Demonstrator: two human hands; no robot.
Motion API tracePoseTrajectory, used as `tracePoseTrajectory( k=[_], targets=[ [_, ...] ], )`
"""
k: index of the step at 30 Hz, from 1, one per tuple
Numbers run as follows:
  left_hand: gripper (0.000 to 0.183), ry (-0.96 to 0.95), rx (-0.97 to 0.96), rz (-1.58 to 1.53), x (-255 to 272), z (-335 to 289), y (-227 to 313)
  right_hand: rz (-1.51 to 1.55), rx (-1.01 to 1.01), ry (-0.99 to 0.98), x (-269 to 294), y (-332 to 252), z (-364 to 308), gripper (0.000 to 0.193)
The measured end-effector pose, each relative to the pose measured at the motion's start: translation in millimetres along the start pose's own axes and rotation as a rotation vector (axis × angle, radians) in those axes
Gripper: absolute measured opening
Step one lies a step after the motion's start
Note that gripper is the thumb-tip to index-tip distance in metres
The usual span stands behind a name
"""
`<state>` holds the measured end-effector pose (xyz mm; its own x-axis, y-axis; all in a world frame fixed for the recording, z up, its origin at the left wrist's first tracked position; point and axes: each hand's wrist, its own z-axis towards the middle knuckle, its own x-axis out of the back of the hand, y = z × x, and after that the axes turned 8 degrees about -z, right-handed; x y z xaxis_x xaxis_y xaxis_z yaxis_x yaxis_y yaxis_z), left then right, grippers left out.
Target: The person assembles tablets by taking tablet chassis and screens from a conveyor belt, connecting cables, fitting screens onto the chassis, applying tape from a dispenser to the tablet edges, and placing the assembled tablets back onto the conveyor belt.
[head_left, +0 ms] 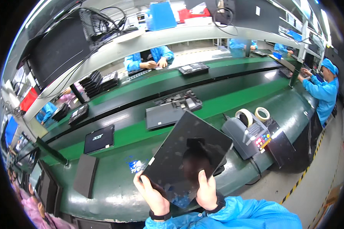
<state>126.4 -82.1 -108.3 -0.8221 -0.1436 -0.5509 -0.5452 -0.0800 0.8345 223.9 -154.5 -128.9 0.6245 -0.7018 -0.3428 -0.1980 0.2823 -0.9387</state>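
Observation:
Tilted over the bench's near edge is a black glossy laptop screen panel [179, 149], smudged and reflecting like a mirror. At its lower left edge my left hand [153, 195] grips it, the fingers partly hidden behind. My right hand [206, 192] holds the lower right edge, thumb laid on the glossy face. A small pile of blue and white bits [135, 165] lies just beyond my left hand. Behind the panel's top, an opened laptop chassis [165, 114] with exposed inner parts rests on the green conveyor.
A grey tape dispenser [239, 135] with rolls of tape stands at right. Left are a dark foam block [85, 175] and a black laptop lid [99, 139]. A shelf [141, 36] spans overhead. Co-workers in blue sit across the line; one [325, 89] stands far right.

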Motion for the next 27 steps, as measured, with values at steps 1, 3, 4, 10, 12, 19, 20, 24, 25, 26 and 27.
tracePoseTrajectory(
  k=[1, 3, 4, 10, 12, 19, 20, 24, 25, 26, 27],
  targets=[
    [0.019, 0.013, -0.013, -0.073, 2.4, -4.3, -6.9, -0.084, 0.019, -0.054, 5.8, -0.1, 7.7, 0.028],
    [0.022, 0.018, -0.02, -0.127, 6.1, -16.0, -15.7, -0.168, 0.04, -0.095, 18.5, -5.3, 21.3, 0.028],
    [0.022, 0.008, -0.014, -0.124, 7.5, -20.6, -21.5, -0.195, 0.046, -0.121, 23.3, -8.9, 27.5, 0.028],
    [0.022, -0.022, 0.191, 0.086, 20.9, -54.2, -20.5, -0.246, 0.024, -0.21, 57.6, -27.1, 56.4, 0.029],
    [0.02, -0.176, 0.121, 0.263, 27.3, -60.4, -18.5, -0.271, 0.031, -0.286, 69.2, -34.3, 62.7, 0.031],
    [0.028, -0.439, 0.064, 0.298, 27.2, -36.2, -3.5, -0.383, -0.071, -0.518, 109.0, -30.5, 75.3, 0.034],
    [0.035, -0.564, -0.01, 0.255, 17.1, -25.1, 0.0, -0.391, -0.076, -0.571, 111.3, -30.6, 74.6, 0.034],
    [0.038, -0.57, 0.36, 0.026, -24.6, 5.7, -10.4, -0.638, -0.145, -0.679, 116.9, -52.1, 71.8, 0.035],
    [0.033, -0.531, 0.298, 0.063, -30.3, 3.2, -10.0, -0.495, -0.013, -0.663, 109.3, -56.5, 66.4, 0.033],
    [0.029, -0.497, 0.239, 0.099, -36.3, 0.5, -11.6, -0.715, -0.029, -0.599, 117.1, -57.5, 69.8, 0.028],
    [0.029, -0.461, 0.224, 0.093, -25.7, 0.8, -11.8, -0.591, 0.021, -0.295, 122.3, -63.4, 66.0, 0.024]
  ],
)
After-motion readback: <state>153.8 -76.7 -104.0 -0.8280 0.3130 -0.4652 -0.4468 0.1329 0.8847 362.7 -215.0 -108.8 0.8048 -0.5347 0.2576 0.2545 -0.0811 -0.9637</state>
